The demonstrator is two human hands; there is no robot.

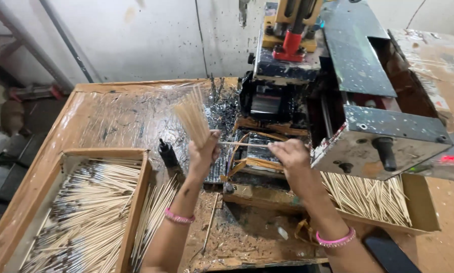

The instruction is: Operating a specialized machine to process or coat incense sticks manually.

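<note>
Gripping a fanned bundle of thin sticks upright, the left hand keeps stock ready; right hand fingers pinch one stick level toward the machine at 1 o'clock.

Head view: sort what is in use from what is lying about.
In use:
left hand gripping fanned bundle of thin pale sticks
right hand pinching single pale stick
black grimy machine

Lying about:
wooden tray of dark-tipped sticks
cardboard box of bare sticks
</note>
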